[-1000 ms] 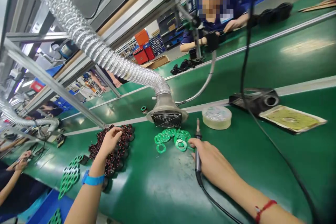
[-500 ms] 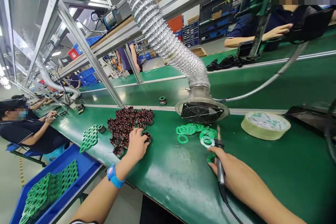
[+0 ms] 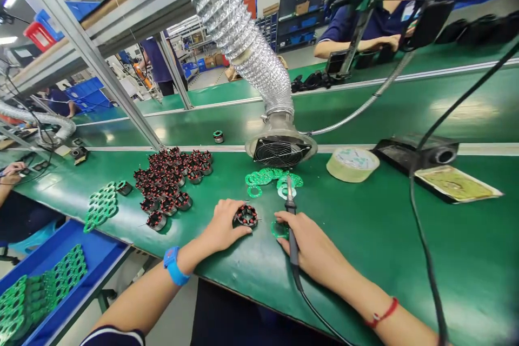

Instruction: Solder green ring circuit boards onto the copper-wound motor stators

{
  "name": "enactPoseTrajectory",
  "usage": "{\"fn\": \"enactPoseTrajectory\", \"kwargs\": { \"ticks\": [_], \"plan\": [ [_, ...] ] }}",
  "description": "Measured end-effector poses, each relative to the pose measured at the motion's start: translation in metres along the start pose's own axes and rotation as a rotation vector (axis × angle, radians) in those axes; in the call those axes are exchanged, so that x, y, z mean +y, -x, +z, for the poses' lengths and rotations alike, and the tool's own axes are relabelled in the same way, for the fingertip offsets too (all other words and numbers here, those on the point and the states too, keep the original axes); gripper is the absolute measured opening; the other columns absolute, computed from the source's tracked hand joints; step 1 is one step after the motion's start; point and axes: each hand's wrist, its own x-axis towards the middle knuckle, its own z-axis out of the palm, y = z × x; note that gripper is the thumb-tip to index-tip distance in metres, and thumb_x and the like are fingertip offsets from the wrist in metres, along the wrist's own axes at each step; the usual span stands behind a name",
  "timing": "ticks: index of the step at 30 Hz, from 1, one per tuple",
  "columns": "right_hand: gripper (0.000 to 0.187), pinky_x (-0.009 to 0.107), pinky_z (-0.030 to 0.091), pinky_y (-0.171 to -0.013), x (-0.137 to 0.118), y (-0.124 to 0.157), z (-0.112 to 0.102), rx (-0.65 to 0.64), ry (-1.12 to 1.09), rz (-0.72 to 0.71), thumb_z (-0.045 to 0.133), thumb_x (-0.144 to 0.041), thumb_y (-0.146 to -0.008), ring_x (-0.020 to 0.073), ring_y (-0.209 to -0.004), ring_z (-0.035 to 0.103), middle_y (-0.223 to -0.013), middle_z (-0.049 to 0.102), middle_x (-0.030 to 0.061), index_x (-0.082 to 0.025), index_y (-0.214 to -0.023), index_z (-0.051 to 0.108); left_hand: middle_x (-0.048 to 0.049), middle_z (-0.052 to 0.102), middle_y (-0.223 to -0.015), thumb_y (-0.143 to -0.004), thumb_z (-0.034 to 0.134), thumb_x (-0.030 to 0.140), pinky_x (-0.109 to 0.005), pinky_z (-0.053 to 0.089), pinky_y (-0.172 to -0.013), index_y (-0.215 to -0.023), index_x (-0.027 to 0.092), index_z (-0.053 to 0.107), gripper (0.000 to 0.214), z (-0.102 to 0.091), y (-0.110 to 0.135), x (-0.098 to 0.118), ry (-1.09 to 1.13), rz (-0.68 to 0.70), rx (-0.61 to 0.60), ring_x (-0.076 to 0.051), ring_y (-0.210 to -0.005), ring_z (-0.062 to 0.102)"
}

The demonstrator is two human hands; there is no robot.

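My left hand (image 3: 224, 225) has its thumb and fingers closed round a motor stator (image 3: 246, 216) with red windings, low over the green bench. In my right hand (image 3: 310, 240) lies a soldering iron (image 3: 292, 238), its tip pointing away from me. The same hand pinches a green ring-shaped circuit board (image 3: 278, 229) between thumb and fingertips, a short gap from the stator. Behind it, loose ring boards (image 3: 265, 175) are spread in front of the round fan hood (image 3: 281, 150). More stators (image 3: 168, 178) are clustered to the left of my left hand.
A tape roll (image 3: 352, 165) and a soldering stand with a yellow sponge (image 3: 458, 184) are at the right, where a black cable hangs. Green board panels lie at left on the bench (image 3: 101, 205) and in a blue tray (image 3: 101, 257). Co-workers sit beyond.
My left hand has brought a stator out of the cluster, rightward and toward my right hand. My right hand still holds the iron and ring board. The view has turned to the right.
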Motion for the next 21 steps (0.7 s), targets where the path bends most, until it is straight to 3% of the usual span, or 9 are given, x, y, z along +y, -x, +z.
{"fn": "enactPoseTrajectory", "kwargs": {
  "ticks": [4,8,13,16,21],
  "plan": [
    [0.029,0.038,0.050,-0.073,-0.002,-0.005,0.009,0.028,0.096,0.043,0.052,-0.027,-0.084,0.0241,-0.080,0.060,-0.087,0.064,0.0095,-0.018,-0.111,0.057,-0.0080,0.056,-0.110,-0.071,0.074,0.029,-0.043,0.038,-0.095,-0.112,0.020,0.053,0.047,-0.008,-0.016,0.006,0.044,0.103,-0.068,-0.027,-0.106,0.047],
    [0.033,0.038,0.050,-0.071,0.003,-0.010,0.005,0.071,0.123,0.121,0.048,-0.028,-0.086,0.0260,-0.082,0.062,-0.088,0.066,0.0115,-0.015,-0.115,0.056,-0.0081,0.054,-0.111,-0.070,0.071,0.021,-0.036,0.043,-0.089,-0.111,0.018,0.049,0.046,-0.014,-0.030,0.020,0.136,0.197,-0.146,-0.023,-0.100,0.052],
    [0.035,0.031,0.053,-0.068,0.010,0.003,-0.020,0.079,0.045,0.152,0.034,-0.026,-0.094,0.0189,-0.076,0.068,-0.085,0.072,0.0052,-0.018,-0.123,0.052,-0.0075,0.056,-0.100,-0.074,0.064,0.016,-0.037,0.045,-0.085,-0.104,0.017,0.053,0.032,-0.023,-0.038,0.039,-0.140,0.360,-0.277,-0.024,-0.093,0.052],
    [0.035,0.030,0.054,-0.066,0.008,0.019,-0.028,0.139,0.012,0.131,0.043,-0.034,-0.093,0.0182,-0.070,0.069,-0.085,0.074,0.0050,-0.020,-0.121,0.058,-0.0091,0.055,-0.111,-0.077,0.062,0.016,-0.040,0.042,-0.093,-0.114,0.019,0.053,0.039,-0.019,-0.039,0.042,-0.213,0.446,-0.285,-0.026,-0.103,0.050],
    [0.023,0.030,0.056,-0.079,0.001,0.031,-0.031,0.309,-0.102,0.172,0.051,-0.034,-0.088,0.0193,-0.085,0.071,-0.097,0.074,0.0060,-0.023,-0.102,0.066,-0.0086,0.051,-0.123,-0.080,0.061,0.016,-0.035,0.042,-0.099,-0.129,0.025,0.046,0.052,-0.004,-0.039,0.029,-0.004,0.402,-0.304,-0.023,-0.112,0.050]
  ]
}}
